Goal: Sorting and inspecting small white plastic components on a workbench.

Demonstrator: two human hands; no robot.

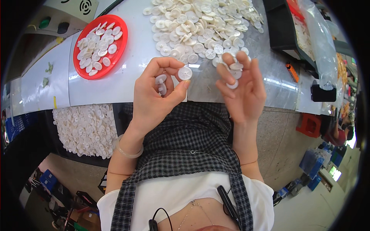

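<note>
Between the thumb and forefinger of my left hand [150, 92] is a white plastic gear [185, 73], its toothed face turned up. More white gears [162, 88] are tucked inside the curled fingers of the same hand. My right hand [246, 98] is raised to the right, palm up and slightly blurred, with fingers bent around a few white gears [232, 84]; their exact number is unclear. Just beyond both hands spreads a large heap of loose white gears [200, 29] on the worktable [127, 84].
A red round tray [122, 50] of gears stands at left on the table. Below the table edge at left is a bin full of white gears [86, 131]. A black crate [283, 34], an orange cutter [292, 72] and a dark phone-like device [323, 93] are at right.
</note>
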